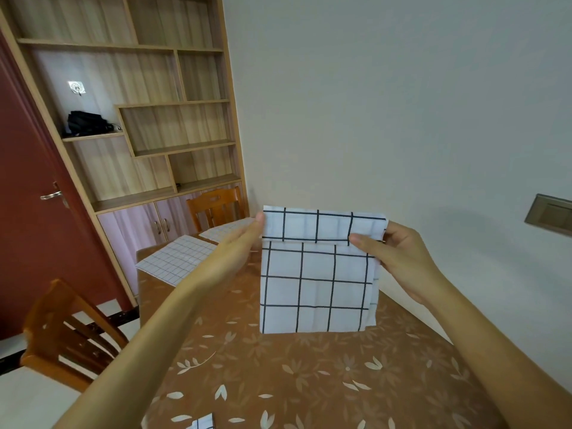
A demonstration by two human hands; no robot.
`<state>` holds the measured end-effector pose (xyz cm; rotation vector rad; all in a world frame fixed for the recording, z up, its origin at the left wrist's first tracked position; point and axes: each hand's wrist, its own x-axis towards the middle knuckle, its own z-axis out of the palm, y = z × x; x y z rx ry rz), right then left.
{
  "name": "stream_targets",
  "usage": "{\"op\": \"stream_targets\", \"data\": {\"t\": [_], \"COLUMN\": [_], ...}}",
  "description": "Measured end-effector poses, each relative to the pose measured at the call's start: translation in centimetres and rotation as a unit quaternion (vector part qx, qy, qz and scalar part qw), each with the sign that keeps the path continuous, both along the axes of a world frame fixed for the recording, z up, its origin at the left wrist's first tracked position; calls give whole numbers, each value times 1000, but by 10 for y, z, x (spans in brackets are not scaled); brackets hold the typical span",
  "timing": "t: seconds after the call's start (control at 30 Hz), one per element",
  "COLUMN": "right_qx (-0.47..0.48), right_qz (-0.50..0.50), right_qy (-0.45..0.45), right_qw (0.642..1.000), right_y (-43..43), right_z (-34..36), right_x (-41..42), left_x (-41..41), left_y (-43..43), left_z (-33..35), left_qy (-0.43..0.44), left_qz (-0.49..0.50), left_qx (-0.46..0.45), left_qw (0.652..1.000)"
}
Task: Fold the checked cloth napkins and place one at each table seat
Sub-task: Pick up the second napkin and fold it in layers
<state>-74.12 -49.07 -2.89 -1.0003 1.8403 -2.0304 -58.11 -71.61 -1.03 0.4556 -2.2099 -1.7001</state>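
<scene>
A person's two bare forearms reach forward over a table (309,382) covered in a smooth brown cloth printed with pale leaves and flowers. Between them, held up in the air above the table, hangs one white checked napkin (315,283) of thin woven cloth with dark grid lines, folded into a rough rectangle, its top edge turned over toward the viewer as a narrow flap. The left hand (244,239) pinches the napkin's upper left corner between thumb and fingers; the right hand (399,252) grips the upper right corner, thumb on the front of the flap and fingers curled behind. Three more checked napkins are visible: two lie flat near the table's far left corner, one nearer (176,261) and one beyond it (226,232), and a small corner of a third (204,424) shows at the bottom edge. Two orange-brown wooden chairs with slatted backs stand at the table, one at the far end (215,207) and one on the left (68,332). Behind are pale wood shelves (154,103), a dark red door (31,196), a plain white wall (402,103).
</scene>
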Motion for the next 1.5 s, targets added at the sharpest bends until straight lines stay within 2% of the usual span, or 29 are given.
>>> {"op": "stream_targets", "data": {"t": [0.17,0.27,0.33,0.4,0.5,0.57,0.63,0.67,0.8,1.0,1.07,1.23,1.43,1.5], "right_qx": [-37,-8,7,2,13,7,-14,-14,67,27,21,28,48,57], "right_qz": [-6,18,23,32,66,123,173,182,116,37,9,-7,14,9], "right_qy": [108,199,225,220,155,60,-62,-92,-31,-5,19,71,92,75], "right_qw": [993,980,974,975,986,991,983,979,991,999,1000,997,994,996], "right_y": [1,5,6,8,13,17,16,16,13,11,10,12,20,23], "right_z": [-1,-6,-10,-11,-11,-9,-6,-5,1,2,-1,-5,-11,-13], "right_x": [-4,-10,-12,-10,-10,-13,-15,-15,-4,3,4,2,-1,-1], "left_x": [-3,-4,-4,-3,-2,-1,1,1,0,-1,-2,-6,-5,-4], "left_y": [6,9,8,6,5,6,5,4,5,5,4,8,3,3], "left_z": [-4,0,2,1,3,5,6,6,7,4,0,1,-3,-7], "left_qy": [-30,-27,-3,15,50,68,80,83,83,68,48,-26,16,22], "left_qz": [-34,-34,-37,-42,-42,-44,-55,-57,-60,-27,-21,-39,-74,-86], "left_qx": [127,107,86,87,80,75,71,67,27,-47,-16,168,144,126], "left_qw": [991,993,996,995,995,994,993,993,994,996,999,985,987,988]}}
